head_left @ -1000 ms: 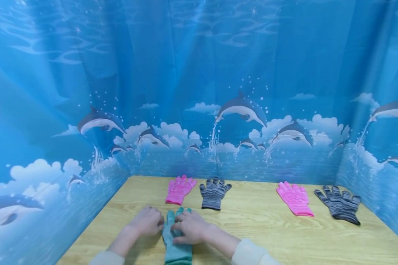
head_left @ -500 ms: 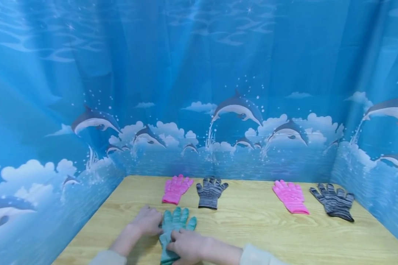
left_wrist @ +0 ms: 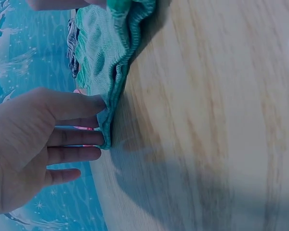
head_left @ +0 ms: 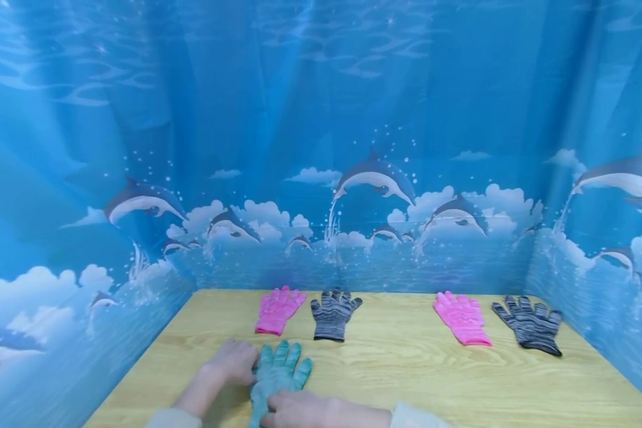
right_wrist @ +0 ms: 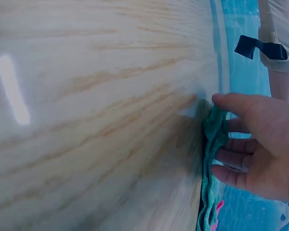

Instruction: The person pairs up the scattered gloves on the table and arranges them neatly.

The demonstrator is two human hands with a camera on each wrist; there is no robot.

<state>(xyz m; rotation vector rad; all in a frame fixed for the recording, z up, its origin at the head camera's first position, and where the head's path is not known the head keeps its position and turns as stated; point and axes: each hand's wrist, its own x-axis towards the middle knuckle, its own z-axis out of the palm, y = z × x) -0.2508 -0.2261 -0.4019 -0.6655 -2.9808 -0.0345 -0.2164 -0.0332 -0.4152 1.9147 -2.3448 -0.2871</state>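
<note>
A teal knitted glove (head_left: 278,375) lies at the table's near left, fingers pointing away from me. My left hand (head_left: 230,364) is at its left edge; in the left wrist view the thumb (left_wrist: 94,103) and first fingers pinch that edge, while the little finger stands straight and free. My right hand (head_left: 310,410) lies over the lower part of the glove. From the right wrist, its thumb (right_wrist: 224,100) touches the end of the teal fabric (right_wrist: 213,139) and its extended fingers rest along the top. The glove's cuff is cut off by the head view's lower border.
Behind the teal glove lie a pink glove (head_left: 280,310) and a grey-black striped glove (head_left: 334,315). Another pink glove (head_left: 462,318) and a second striped glove (head_left: 531,324) lie at the far right. A blue dolphin-print curtain (head_left: 321,148) borders the wooden table (head_left: 406,368).
My right hand has slid towards me, from the glove's fingers down to its lower part. The glove's fingers now lie spread and uncovered. My left hand stays at its left edge.
</note>
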